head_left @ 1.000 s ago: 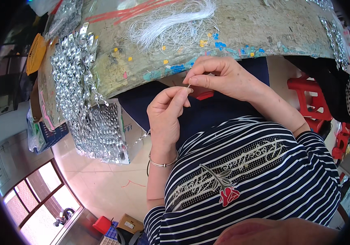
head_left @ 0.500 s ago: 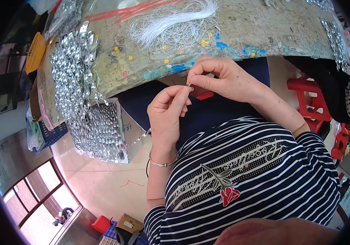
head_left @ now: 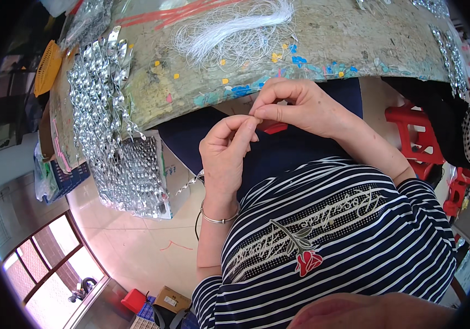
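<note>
The left hand (head_left: 225,159) and right hand (head_left: 295,107) meet fingertip to fingertip just near the table edge (head_left: 322,71), both pinched together on something too small to make out. A bundle of white thread (head_left: 229,30) lies farther off on the table, and shiny silver strips (head_left: 100,104) hang at the left.

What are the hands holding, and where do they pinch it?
The left hand and right hand pinch something tiny between their fingertips, where the hands meet. It is too small to tell what it is.
</note>
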`<action>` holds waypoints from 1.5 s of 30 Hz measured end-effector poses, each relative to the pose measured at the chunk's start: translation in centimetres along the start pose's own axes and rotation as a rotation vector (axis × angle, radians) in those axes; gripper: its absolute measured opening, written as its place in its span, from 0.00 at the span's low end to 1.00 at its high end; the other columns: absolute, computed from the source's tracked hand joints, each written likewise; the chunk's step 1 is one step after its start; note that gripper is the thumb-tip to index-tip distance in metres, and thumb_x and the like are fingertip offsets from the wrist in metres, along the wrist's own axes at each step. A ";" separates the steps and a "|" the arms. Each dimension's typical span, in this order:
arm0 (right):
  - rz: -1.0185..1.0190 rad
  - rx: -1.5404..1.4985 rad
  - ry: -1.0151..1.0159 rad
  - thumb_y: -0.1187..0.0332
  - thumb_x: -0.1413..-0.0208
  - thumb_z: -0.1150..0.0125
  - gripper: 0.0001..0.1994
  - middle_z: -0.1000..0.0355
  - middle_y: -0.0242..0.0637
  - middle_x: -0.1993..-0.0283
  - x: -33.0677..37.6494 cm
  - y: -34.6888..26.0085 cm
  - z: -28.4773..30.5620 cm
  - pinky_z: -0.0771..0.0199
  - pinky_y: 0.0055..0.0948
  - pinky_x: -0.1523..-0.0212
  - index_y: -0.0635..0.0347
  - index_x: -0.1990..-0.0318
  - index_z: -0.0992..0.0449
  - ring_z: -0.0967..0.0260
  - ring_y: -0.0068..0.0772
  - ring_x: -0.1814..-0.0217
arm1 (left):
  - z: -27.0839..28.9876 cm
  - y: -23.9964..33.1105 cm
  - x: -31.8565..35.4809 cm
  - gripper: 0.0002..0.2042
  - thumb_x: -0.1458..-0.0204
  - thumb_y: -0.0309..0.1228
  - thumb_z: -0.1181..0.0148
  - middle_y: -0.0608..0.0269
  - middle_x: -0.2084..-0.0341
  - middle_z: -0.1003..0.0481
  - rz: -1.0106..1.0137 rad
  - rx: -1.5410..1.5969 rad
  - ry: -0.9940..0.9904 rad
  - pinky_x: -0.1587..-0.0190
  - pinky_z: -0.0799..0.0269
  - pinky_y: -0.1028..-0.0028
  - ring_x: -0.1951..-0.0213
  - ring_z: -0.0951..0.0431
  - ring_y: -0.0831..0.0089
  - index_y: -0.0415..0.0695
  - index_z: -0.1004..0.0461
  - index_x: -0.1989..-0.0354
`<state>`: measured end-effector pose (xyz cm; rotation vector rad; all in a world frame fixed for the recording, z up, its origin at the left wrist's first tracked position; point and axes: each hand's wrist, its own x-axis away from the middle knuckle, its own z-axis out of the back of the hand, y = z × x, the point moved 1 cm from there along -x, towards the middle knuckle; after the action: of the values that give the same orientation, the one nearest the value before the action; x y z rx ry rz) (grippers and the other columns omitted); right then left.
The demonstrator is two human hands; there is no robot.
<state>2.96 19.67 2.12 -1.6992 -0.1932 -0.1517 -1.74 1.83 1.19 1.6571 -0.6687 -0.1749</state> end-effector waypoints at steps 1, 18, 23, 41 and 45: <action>0.024 0.034 0.008 0.71 0.42 0.41 0.05 0.29 0.29 0.64 0.0 0.0 0.1 0.26 0.23 0.57 0.63 0.61 0.23 0.29 0.20 0.63 | 0.0 0.0 0.0 0.04 0.45 0.25 0.41 0.70 0.78 0.27 0.019 0.010 -0.018 0.78 0.46 0.88 0.80 0.37 0.89 0.39 0.22 0.65; 0.117 0.049 0.011 0.67 0.34 0.53 0.09 0.30 0.29 0.64 0.7 -0.8 1.5 0.32 0.21 0.57 0.60 0.64 0.30 0.33 0.18 0.61 | 0.8 -0.3 -0.1 0.06 0.48 0.22 0.38 0.64 0.72 0.23 -0.105 -0.058 0.039 0.66 0.31 0.83 0.70 0.26 0.82 0.36 0.21 0.62; 0.101 -0.104 -0.053 0.68 0.34 0.53 0.08 0.28 0.31 0.61 0.9 -1.2 0.1 0.32 0.21 0.55 0.61 0.63 0.29 0.32 0.18 0.58 | 0.3 -0.4 0.1 0.06 0.48 0.23 0.38 0.64 0.72 0.23 -0.107 -0.105 0.064 0.68 0.32 0.83 0.70 0.25 0.81 0.36 0.22 0.62; 0.735 0.808 0.061 0.80 0.55 0.39 0.09 0.31 0.36 0.55 0.4 -0.6 -1.5 0.34 0.32 0.51 0.58 0.65 0.27 0.34 0.39 0.52 | 0.8 -1.0 -0.2 0.06 0.45 0.27 0.39 0.67 0.73 0.24 -0.025 0.142 -0.032 0.69 0.39 0.85 0.72 0.30 0.85 0.38 0.22 0.63; 0.688 0.795 0.135 0.77 0.48 0.41 0.04 0.33 0.38 0.56 0.5 -0.6 -1.4 0.36 0.31 0.51 0.59 0.65 0.29 0.35 0.38 0.52 | 0.0 -0.6 -0.1 0.05 0.45 0.26 0.39 0.67 0.74 0.25 -0.109 0.072 0.031 0.69 0.38 0.85 0.72 0.31 0.85 0.38 0.23 0.63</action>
<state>3.29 18.33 3.00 -0.8809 0.3944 0.2940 -1.61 1.87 0.65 1.7629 -0.5673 -0.2048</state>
